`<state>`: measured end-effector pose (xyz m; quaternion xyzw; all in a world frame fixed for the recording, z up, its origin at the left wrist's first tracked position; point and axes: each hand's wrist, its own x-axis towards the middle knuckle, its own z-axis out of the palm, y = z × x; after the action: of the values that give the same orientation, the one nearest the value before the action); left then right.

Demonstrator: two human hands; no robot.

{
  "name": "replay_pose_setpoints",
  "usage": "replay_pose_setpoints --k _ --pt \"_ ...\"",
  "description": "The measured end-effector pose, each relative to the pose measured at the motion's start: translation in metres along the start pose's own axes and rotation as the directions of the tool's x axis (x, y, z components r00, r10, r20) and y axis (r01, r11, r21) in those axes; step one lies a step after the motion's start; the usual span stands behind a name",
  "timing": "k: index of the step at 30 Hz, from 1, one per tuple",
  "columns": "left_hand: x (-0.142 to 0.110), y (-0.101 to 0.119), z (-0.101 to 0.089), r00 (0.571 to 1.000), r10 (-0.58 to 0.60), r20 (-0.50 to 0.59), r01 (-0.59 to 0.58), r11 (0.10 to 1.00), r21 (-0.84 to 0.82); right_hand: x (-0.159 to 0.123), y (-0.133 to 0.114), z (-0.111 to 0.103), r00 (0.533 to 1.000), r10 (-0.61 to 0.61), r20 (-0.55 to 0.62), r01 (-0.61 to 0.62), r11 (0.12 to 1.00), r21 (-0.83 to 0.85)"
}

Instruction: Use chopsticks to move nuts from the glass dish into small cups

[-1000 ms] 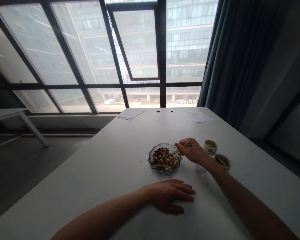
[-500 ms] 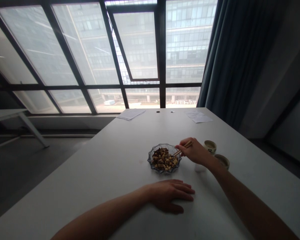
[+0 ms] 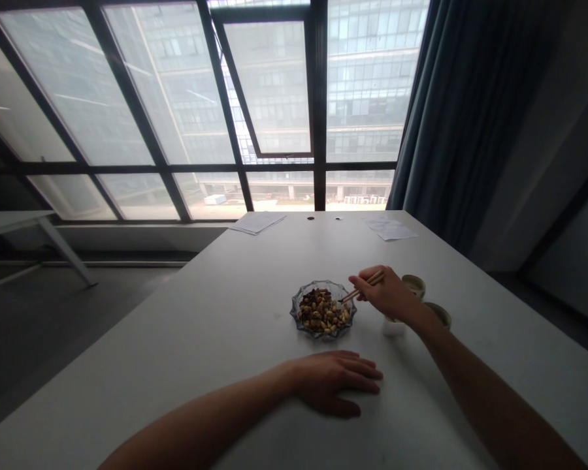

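A pair of wooden chopsticks (image 3: 362,287) is gripped in my right hand (image 3: 379,290), above the right side of a glass bowl (image 3: 298,326). Their tips are over the bowl's right part, and a small dark piece seems to be at them. Mixed nuts and dark bits (image 3: 322,312) fill the bowl. My left hand (image 3: 336,383) lies flat on the white table in front of the bowl, fingers spread, holding nothing. Under my right wrist a small white cup (image 3: 393,327) shows in part; my forearm partly hides two more cups behind it.
The two greenish cups, one farther (image 3: 413,284) and one nearer (image 3: 440,316), stand right of my right hand. Papers (image 3: 258,222) lie at the table's far left corner, with more sheets (image 3: 390,228) at the far right. A blue curtain (image 3: 436,130) hangs beyond the right edge.
My right hand has shifted slightly right with the chopsticks, and their tips have lifted a little off the nuts. More of the white cup shows. My left hand has stayed put.
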<state>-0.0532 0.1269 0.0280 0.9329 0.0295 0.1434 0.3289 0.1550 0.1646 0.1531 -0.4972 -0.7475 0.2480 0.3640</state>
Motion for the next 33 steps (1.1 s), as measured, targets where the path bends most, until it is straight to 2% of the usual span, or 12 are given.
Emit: replay_pose_setpoints --k 3,8,11,14,19,23,27,33 --pt "0.0 0.0 0.0 1.0 -0.001 0.004 0.001 1.0 -0.001 -0.005 -0.005 -0.022 0.998 0.001 -0.055 0.0 1.0 0.021" --pt "0.0 -0.001 0.0 1.0 -0.01 0.009 0.01 1.0 -0.001 -0.011 -0.004 -0.063 0.96 0.011 -0.28 -0.03 0.997 -0.067" --pt "0.0 0.0 0.0 1.0 -0.011 0.009 0.011 1.0 0.0 -0.009 0.003 -0.074 0.955 0.059 -0.29 -0.096 0.989 -0.115" --pt "0.0 0.0 -0.001 1.0 -0.012 0.005 0.012 1.0 0.003 -0.006 0.008 -0.075 0.956 0.067 -0.285 -0.108 0.986 -0.13" --pt "0.0 0.0 -0.001 1.0 -0.018 0.017 0.018 1.0 0.0 -0.003 0.004 -0.064 0.965 0.003 -0.261 -0.02 0.998 -0.06" --pt "0.001 0.0 -0.001 1.0 -0.006 0.011 0.006 1.0 0.005 -0.001 -0.002 -0.042 0.993 -0.07 -0.097 0.076 0.995 0.063" --pt "0.001 0.001 -0.002 1.0 0.001 0.009 -0.001 1.0 0.002 0.002 0.001 -0.013 0.988 -0.142 0.058 0.137 0.987 0.087" --pt "0.002 0.001 -0.002 1.0 -0.01 0.022 0.01 1.0 0.001 0.007 0.013 0.014 0.979 -0.164 0.125 0.153 0.984 0.093"
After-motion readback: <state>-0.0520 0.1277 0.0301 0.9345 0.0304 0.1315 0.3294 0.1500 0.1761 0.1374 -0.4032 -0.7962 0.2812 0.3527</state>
